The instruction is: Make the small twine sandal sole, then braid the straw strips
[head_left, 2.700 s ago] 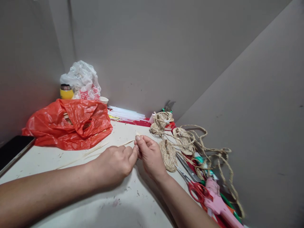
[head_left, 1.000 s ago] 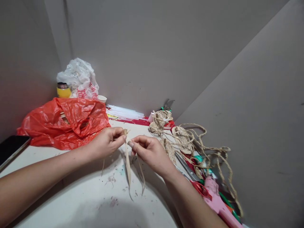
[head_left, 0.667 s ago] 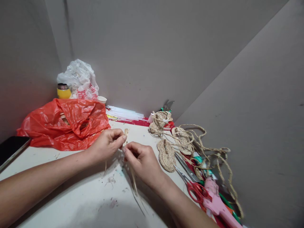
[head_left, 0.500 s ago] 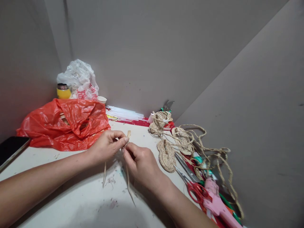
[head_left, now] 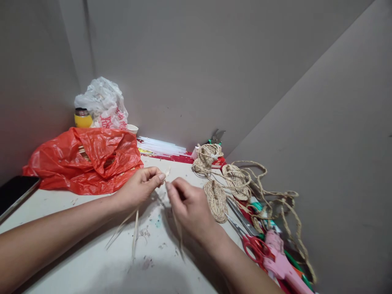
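Pale straw-like fibre strands (head_left: 135, 232) hang below my hands over the white table. My left hand (head_left: 142, 185) is closed, pinching the strands near their joined end, whose tip (head_left: 167, 172) pokes up past the thumb. A short way to the right, my right hand (head_left: 188, 204) pinches another strand (head_left: 180, 239) between thumb and forefinger; its tail dangles under the palm. Beside my right hand lies a coiled, braided fibre sole shape (head_left: 215, 200), with a second coiled piece (head_left: 235, 180) behind it.
A red plastic bag (head_left: 82, 163) and a phone (head_left: 16, 194) lie at left. Clear glue sticks (head_left: 162, 145) rest at the back. Red-handled scissors (head_left: 257, 249), a pink glue gun (head_left: 283, 267) and loose braided cord (head_left: 294, 220) crowd the right side.
My right hand has moved slightly right, away from my left hand, drawing a strand with it. Two strand ends now hang apart under my left hand.
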Demonstrator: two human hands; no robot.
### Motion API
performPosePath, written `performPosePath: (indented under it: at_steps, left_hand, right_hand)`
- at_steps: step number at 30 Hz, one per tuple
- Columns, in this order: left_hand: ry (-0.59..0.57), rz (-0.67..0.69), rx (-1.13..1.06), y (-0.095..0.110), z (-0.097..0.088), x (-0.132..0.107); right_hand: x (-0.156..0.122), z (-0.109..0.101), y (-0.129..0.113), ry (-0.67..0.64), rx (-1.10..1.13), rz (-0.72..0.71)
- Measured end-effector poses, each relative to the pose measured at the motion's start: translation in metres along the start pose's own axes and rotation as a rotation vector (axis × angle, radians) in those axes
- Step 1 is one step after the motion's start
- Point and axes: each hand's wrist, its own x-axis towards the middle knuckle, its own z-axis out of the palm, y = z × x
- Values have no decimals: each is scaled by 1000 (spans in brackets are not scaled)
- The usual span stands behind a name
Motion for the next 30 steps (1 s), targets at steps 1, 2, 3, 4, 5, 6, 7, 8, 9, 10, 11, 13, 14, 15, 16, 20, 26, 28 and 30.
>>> performPosePath:
  at_steps: [1,2,3,4,5,6,7,8,9,10,11,13,14,15,16,20,26,28,30]
  left_hand:
    - [6,5,4,2,0,0]
    - [6,10,5,4,0,-1]
    - [-8,12,5,5,0,-1]
    - [-28,13,7,6,0,-1]
    - [-48,12,13,7,0,-2]
    - [-64,9,28,7,-1,-2]
    - [-73,8,51,7,-1,-2]
    - [-75,11,81,7,-1,-2]
    - [-73,21,112,6,-1,-2]
    - [-72,34,135,5,-2,-2]
    - [-83,47,142,4,-2,-2]
    - [-136,60,96,2,-1,-2]
    - [-172,55,57,1,-1,-2]
    - [-202,46,27,1,0,-2]
    - [-217,43,16,0,0,-3]
    - [-180,111,147,0,0,-2]
    - [-209,173,267,6,-4,0]
    - [-211,189,318,9,-6,0]
    - [-213,185,411,15,-9,-1]
  right_hand:
    - [2,-2,2,66,92,54]
    - [5,-4,4,80,201,120]
    - [8,-6,5,34,327,191]
    - [10,-7,7,-61,462,260]
    - [12,-8,10,-169,587,315]
    - [14,-8,12,-260,691,352]
    - [15,-9,14,-320,767,374]
    - [15,-9,17,-353,816,387]
    - [16,-9,19,-372,845,397]
    - [16,-9,21,-391,867,409]
    - [16,-9,23,-422,883,419]
    - [15,-9,25,-494,889,420]
    - [15,-9,25,-519,891,410]
    - [15,-8,26,-541,902,405]
    - [15,-7,26,-564,926,414]
    - [13,-5,26,-649,1078,507]
    - [13,-4,24,-545,1078,501]
    - [13,-2,24,-492,1061,501]
    - [13,1,24,-430,1015,489]
